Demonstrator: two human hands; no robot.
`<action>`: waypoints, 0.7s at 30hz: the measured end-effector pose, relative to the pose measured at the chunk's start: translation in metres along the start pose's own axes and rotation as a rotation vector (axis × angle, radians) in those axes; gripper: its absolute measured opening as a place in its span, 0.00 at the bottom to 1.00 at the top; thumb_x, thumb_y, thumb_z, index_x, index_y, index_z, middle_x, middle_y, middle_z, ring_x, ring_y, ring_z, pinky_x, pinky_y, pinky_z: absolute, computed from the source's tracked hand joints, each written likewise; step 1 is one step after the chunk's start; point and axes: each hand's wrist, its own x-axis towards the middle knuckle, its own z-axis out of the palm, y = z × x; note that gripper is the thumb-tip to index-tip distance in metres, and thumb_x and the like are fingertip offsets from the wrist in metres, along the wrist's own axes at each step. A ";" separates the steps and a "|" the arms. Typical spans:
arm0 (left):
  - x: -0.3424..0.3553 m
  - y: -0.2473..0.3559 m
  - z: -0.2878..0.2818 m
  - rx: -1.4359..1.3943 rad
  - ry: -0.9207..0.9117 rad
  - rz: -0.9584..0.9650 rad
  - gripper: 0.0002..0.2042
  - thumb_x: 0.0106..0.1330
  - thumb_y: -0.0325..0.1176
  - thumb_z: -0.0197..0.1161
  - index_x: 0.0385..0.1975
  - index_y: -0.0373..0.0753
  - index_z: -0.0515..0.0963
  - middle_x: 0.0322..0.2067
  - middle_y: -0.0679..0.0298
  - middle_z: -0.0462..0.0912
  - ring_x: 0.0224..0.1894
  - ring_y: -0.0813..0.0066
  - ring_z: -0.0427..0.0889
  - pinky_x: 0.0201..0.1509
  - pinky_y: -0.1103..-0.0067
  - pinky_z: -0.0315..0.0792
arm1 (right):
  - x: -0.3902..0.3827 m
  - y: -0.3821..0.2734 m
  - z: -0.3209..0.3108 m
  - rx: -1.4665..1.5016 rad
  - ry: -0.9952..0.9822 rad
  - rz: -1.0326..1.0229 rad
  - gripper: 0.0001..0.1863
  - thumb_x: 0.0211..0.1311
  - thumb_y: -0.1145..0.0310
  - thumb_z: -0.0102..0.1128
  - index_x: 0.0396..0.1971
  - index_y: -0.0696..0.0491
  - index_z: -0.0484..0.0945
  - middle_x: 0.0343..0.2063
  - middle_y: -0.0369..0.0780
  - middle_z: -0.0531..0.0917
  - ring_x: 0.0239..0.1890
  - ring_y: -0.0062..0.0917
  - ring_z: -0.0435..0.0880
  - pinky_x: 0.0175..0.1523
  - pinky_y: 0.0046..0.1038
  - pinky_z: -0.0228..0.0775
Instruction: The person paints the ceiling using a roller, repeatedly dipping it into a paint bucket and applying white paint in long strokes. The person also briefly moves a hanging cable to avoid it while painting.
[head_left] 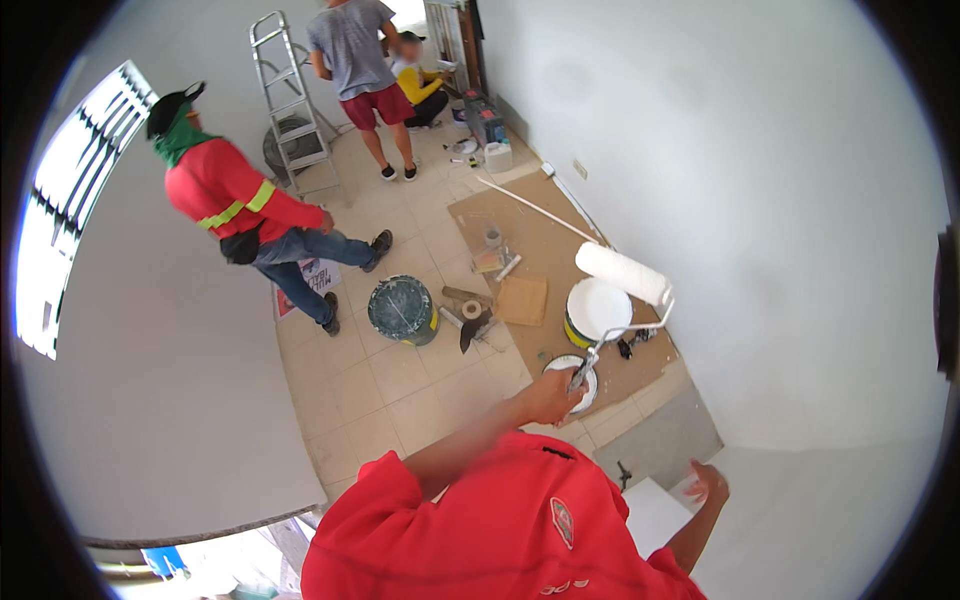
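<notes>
My left hand point(552, 396) is closed round the handle of a paint roller point(622, 273), whose white sleeve is raised over a bucket of white paint point(602, 306). Below that hand sits a smaller white paint container point(583, 398), partly hidden by my fingers. My right hand point(709, 484) hangs off to the right near the pale wall, fingers apart and nothing in them. Close beside it is a white flat-sided object point(655, 515), partly covered by my red shirt.
Brown cardboard point(560, 225) covers floor along the right wall, with a long pole point(540, 210) on it. A dark lidded bucket point(403, 310) stands left of loose tools. One person in red point(235, 190) walks at left; two others are near a stepladder point(293, 100) at the back.
</notes>
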 end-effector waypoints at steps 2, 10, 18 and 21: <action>-0.002 -0.015 0.015 -0.010 -0.047 0.044 0.09 0.76 0.34 0.54 0.43 0.33 0.72 0.18 0.65 0.73 0.15 0.78 0.73 0.20 0.74 0.70 | 0.041 0.069 -0.007 0.149 -0.017 -0.750 0.27 0.73 0.51 0.58 0.63 0.51 0.75 0.47 0.41 0.88 0.36 0.30 0.90 0.38 0.36 0.82; -0.033 -0.048 0.018 -0.044 0.003 0.047 0.09 0.75 0.34 0.54 0.45 0.34 0.72 0.20 0.64 0.74 0.15 0.76 0.76 0.19 0.74 0.73 | -0.323 0.011 -0.064 1.199 0.460 -1.765 0.26 0.74 0.62 0.56 0.68 0.54 0.71 0.65 0.46 0.75 0.64 0.33 0.76 0.69 0.38 0.67; -0.078 -0.065 0.025 0.002 -0.043 0.073 0.09 0.75 0.32 0.55 0.47 0.33 0.72 0.21 0.67 0.72 0.16 0.79 0.73 0.21 0.75 0.72 | 0.006 -0.017 0.138 0.748 0.208 -0.787 0.26 0.73 0.47 0.55 0.56 0.55 0.80 0.43 0.43 0.87 0.49 0.31 0.86 0.52 0.37 0.76; -0.091 -0.081 0.027 0.023 0.008 0.085 0.09 0.75 0.31 0.55 0.47 0.33 0.72 0.20 0.68 0.72 0.17 0.79 0.73 0.22 0.74 0.73 | 0.006 -0.006 0.144 0.460 0.347 -0.857 0.32 0.78 0.43 0.46 0.53 0.58 0.83 0.44 0.50 0.89 0.50 0.42 0.87 0.55 0.42 0.77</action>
